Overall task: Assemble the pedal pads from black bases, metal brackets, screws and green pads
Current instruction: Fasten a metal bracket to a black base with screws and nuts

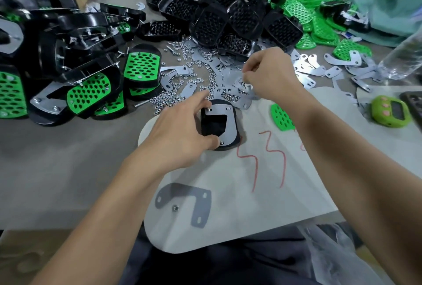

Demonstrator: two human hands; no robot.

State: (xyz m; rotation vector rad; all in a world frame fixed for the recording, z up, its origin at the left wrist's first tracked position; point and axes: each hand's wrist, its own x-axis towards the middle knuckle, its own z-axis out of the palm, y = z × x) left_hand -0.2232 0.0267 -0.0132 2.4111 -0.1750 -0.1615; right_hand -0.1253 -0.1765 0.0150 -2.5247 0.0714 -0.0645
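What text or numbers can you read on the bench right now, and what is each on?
"53": red handwriting on the white board; the first digit is loosely drawn, and a further red mark to its right is partly hidden.
Green timer: its screen is too blurred to read.
Nothing else readable: the parts show no legible labels.

Two hands (180, 134) (271, 74), one green timer (391, 111), one clear bottle (402, 56).

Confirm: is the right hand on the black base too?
No, only the left hand holds the black base; the right hand is over the bracket pile beyond it.
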